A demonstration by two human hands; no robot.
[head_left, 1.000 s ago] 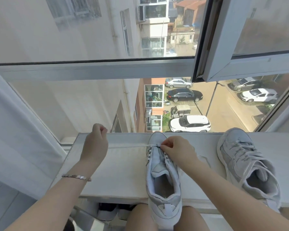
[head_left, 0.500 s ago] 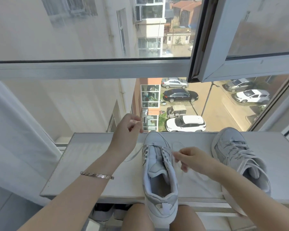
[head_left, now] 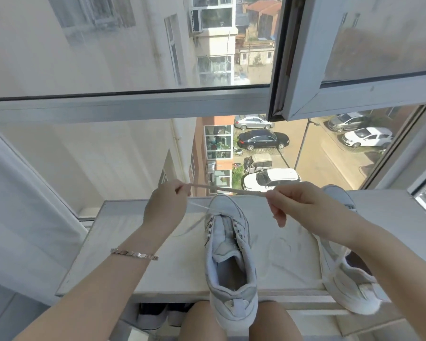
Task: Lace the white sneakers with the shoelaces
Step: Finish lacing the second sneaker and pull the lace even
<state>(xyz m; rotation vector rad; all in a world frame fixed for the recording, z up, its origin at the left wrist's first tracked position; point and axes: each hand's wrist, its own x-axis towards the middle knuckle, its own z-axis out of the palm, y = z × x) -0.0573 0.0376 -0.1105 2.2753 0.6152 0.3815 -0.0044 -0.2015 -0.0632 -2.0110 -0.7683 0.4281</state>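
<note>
White window ledge (head_left: 133, 254) below an open casement (head_left: 305, 102), high over a car park: this is the work surface.

Subject item: the centre sneaker (head_left: 228, 242) stands on the ledge. Its long axis runs straight away from the person, toe towards the glass. The heel overhangs the near edge above the knees. The tongue is exposed and most eyelets look empty. The shoelace (head_left: 228, 190) appears to enter only at the toe end; which eyelet cannot be told.

Governing relation: both hands are raised above the toe, one on either side of the shoe's axis. A length of shoelace is drawn taut between them and crosses that axis almost at right angles. The open eyelet rows lie below the hands and nearer the person, so the next pass probably has to come down and back. The left hand seems slightly nearer the shoe.

Hands:
- Left hand (head_left: 166, 207) — thumb and forefinger pinch the lace and the remaining fingers are curled in. A second strand drops from it towards the left eyelets. Bracelet (head_left: 134, 254) on the wrist.
- Right hand (head_left: 303, 205) — pinches the other end of the span, with the lower fingers loosely bent.

Adjacent: the second sneaker (head_left: 342, 279) lies to the right, largely behind the right forearm. Its lacing state cannot be judged.
</note>
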